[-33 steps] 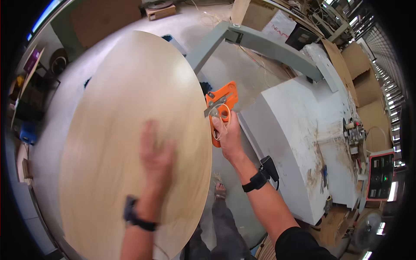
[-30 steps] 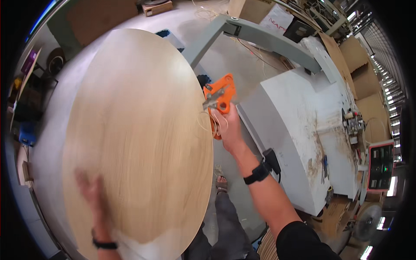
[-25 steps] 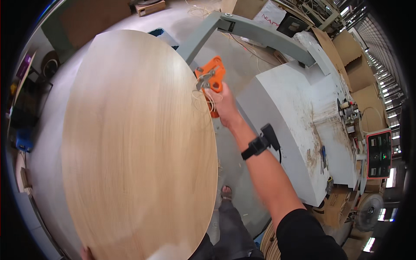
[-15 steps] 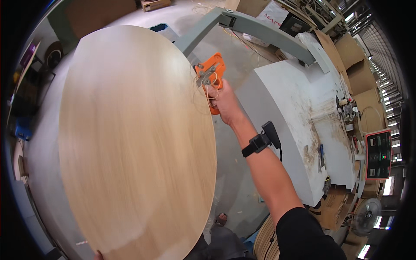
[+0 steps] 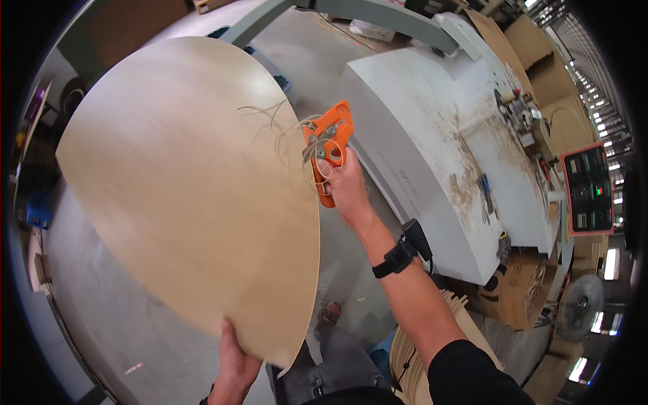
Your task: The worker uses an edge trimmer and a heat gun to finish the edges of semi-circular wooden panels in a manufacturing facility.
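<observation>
The big, flat, light-tan wooden board (image 5: 189, 182) has a smooth, shiny face. It comes to one corner at 10 o'clock and another at 5 o'clock. By its 2 o'clock edge is the flat orange tool with grey metal parts (image 5: 335, 131), its top leaning toward 1 o'clock. Thin, pale, curly strips (image 5: 294, 128) tangle around the tool, over the board's edge.

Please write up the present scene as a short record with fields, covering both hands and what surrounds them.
Left hand: at the near edge of the panel, thumb over its top
Right hand: holding an orange hand tool at the panel's right edge
Panel: pale wood colour, curved edges
Around the tool: thin, pale, curled strips
Right side: grey-white machine, red-framed display, fan
</observation>
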A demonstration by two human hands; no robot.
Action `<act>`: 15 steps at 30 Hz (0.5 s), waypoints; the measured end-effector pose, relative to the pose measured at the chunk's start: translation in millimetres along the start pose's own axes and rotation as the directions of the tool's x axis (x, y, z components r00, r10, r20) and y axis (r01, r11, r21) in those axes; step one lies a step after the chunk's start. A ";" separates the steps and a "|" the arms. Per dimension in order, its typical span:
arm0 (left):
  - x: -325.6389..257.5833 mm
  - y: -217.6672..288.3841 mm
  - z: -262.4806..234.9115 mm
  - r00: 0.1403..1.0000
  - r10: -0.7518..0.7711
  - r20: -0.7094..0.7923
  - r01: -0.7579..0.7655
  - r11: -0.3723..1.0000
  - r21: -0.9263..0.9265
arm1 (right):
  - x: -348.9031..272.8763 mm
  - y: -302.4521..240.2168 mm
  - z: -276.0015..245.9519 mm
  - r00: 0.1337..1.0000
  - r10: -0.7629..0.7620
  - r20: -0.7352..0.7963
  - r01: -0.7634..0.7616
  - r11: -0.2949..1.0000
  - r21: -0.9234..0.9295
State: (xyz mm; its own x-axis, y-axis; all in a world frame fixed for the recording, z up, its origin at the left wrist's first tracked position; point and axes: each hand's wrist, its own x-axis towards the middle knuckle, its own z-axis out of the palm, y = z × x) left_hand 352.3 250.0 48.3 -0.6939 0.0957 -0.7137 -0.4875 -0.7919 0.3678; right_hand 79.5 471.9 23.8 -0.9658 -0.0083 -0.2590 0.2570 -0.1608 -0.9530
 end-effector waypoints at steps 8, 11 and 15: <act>114.7 -40.6 142.2 0.988 -0.033 0.149 0.042 0.997 -0.059 | -100.2 3.8 -76.6 0.971 0.014 -0.241 -0.038 0.995 -0.097; 135.5 -38.0 172.1 0.994 0.043 0.103 -0.033 0.995 -0.096 | -148.3 27.4 -73.6 0.935 0.061 -0.350 -0.035 0.996 0.080; 138.9 -33.9 191.1 0.995 0.062 0.076 -0.054 0.993 -0.103 | -267.0 81.1 -50.7 0.865 0.134 -0.484 -0.142 0.990 0.020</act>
State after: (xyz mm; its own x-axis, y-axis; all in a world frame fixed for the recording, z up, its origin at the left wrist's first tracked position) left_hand 171.1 405.4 50.6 -0.7610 0.0923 -0.6421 -0.3924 -0.8537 0.3424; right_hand 359.9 511.1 7.7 -0.7843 0.4490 -0.4282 0.3912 -0.1778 -0.9030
